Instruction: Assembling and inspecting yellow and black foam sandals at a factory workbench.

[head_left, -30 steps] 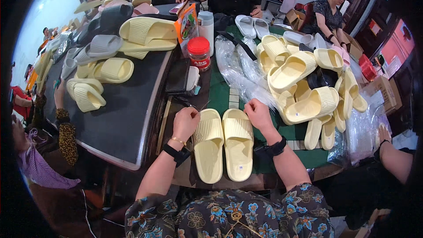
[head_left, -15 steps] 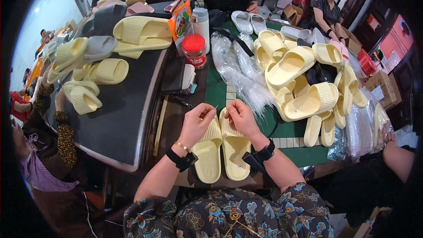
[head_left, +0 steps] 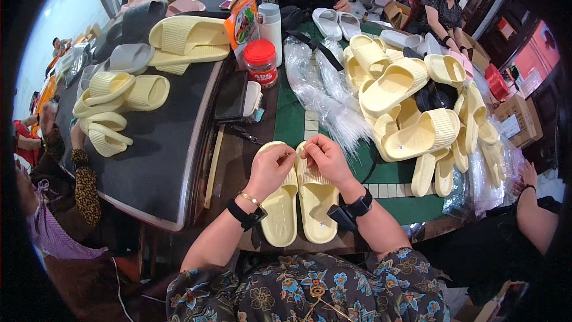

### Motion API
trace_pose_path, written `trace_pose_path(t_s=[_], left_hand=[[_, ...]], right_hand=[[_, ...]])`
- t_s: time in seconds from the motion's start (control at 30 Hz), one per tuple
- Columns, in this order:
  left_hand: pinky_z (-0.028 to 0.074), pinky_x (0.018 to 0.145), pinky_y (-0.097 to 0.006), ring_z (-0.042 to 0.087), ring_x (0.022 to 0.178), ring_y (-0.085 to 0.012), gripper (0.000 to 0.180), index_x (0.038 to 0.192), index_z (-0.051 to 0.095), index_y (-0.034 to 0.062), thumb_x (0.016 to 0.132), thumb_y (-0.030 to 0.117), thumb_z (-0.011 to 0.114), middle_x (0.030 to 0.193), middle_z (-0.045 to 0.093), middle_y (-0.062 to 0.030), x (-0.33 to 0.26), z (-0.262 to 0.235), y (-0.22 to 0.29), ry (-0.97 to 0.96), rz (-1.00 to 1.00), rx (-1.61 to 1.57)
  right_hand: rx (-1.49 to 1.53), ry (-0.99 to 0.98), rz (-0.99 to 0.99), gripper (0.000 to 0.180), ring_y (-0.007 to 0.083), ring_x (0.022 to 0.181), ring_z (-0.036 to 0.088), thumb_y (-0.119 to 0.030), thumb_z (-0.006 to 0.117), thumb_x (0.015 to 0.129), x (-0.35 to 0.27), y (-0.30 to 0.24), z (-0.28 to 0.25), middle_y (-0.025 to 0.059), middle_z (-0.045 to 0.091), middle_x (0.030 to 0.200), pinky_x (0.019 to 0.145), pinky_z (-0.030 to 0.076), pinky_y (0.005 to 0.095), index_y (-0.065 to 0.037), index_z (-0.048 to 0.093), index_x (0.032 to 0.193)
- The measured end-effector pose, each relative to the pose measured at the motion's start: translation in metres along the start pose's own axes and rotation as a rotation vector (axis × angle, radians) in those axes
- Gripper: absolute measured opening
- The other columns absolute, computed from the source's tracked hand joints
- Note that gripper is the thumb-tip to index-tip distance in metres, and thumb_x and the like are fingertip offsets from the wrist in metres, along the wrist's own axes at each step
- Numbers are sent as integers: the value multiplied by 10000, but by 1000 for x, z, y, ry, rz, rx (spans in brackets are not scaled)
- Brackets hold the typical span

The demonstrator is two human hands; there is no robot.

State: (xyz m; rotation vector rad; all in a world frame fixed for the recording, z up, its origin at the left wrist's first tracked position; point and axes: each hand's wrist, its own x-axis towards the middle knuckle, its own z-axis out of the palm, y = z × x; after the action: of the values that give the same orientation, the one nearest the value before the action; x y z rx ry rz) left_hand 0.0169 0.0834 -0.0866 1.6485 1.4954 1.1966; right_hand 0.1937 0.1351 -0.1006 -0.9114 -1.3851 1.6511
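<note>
A pair of pale yellow slide sandals lies side by side before me, the left slide (head_left: 279, 220) and the right slide (head_left: 319, 214), toe straps away from me. My left hand (head_left: 273, 166) is closed in a pinch over the left strap. Over the right strap, my right hand (head_left: 325, 158) pinches too, its fingertips almost meeting the left ones. Whatever sits between the fingertips is too small to make out. Beyond my right hand lies a bundle of thin clear plastic strands (head_left: 342, 122) on the green mat (head_left: 291, 113).
At right rises a heap of yellow slides (head_left: 420, 134) beside clear plastic bags (head_left: 476, 179). A red-lidded jar (head_left: 260, 62), white bottle (head_left: 271, 33) and black tray (head_left: 232, 98) stand ahead. A black-topped table (head_left: 158, 167) at left bears more slides. Co-workers sit around.
My hands stay over the straps; the thin pale piece at my left fingertips no longer shows. A left-hand co-worker's raised slide now rests lower on the pile. At right, a yellow slide has shifted leftward.
</note>
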Motion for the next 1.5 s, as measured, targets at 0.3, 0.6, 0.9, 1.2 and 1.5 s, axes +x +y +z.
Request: trace_pose_path(t_s=[0.3, 0.6, 0.9, 1.2, 1.5], left_hand=[[502, 597, -274, 630, 652, -124, 93, 903, 668, -20, 861, 63, 666, 743, 660, -93, 2, 4, -4, -21, 19, 47], [493, 592, -265, 615, 645, -108, 98, 898, 670, -20, 861, 72, 673, 728, 655, -81, 2, 4, -3, -7, -16, 20], [482, 581, -260, 595, 628, -91, 94, 890, 675, -17, 862, 73, 671, 706, 646, -65, 2, 6, -1, -11, -40, 20], [491, 572, -282, 625, 619, -155, 89, 889, 669, -13, 851, 67, 674, 740, 658, -102, 2, 8, -3, 14, -8, -14], [479, 566, -270, 613, 615, -136, 89, 882, 663, -17, 856, 66, 677, 741, 655, -98, 1, 9, -2, 1, -48, -51]], right_hand=[[-27, -30, -23, 143, 57, 641, 563, -155, 533, 990, 1, 5, -1, 6, 638, 806, 586, 455, 211, -34, 590, 939], [30, -19, -7, 137, 65, 657, 574, -141, 535, 990, 1, 5, -2, 17, 644, 824, 613, 474, 220, -23, 595, 956], [-7, -45, -20, 151, 83, 683, 595, -155, 548, 991, 2, 8, -2, 30, 645, 834, 639, 493, 232, -14, 592, 961], [22, -50, 1, 158, 92, 695, 609, -161, 551, 990, 5, 11, -4, 36, 653, 846, 643, 497, 233, -12, 600, 972], [93, -54, 41, 160, 96, 695, 611, -148, 553, 987, 5, 11, -6, 36, 655, 853, 649, 498, 234, -5, 622, 966]])
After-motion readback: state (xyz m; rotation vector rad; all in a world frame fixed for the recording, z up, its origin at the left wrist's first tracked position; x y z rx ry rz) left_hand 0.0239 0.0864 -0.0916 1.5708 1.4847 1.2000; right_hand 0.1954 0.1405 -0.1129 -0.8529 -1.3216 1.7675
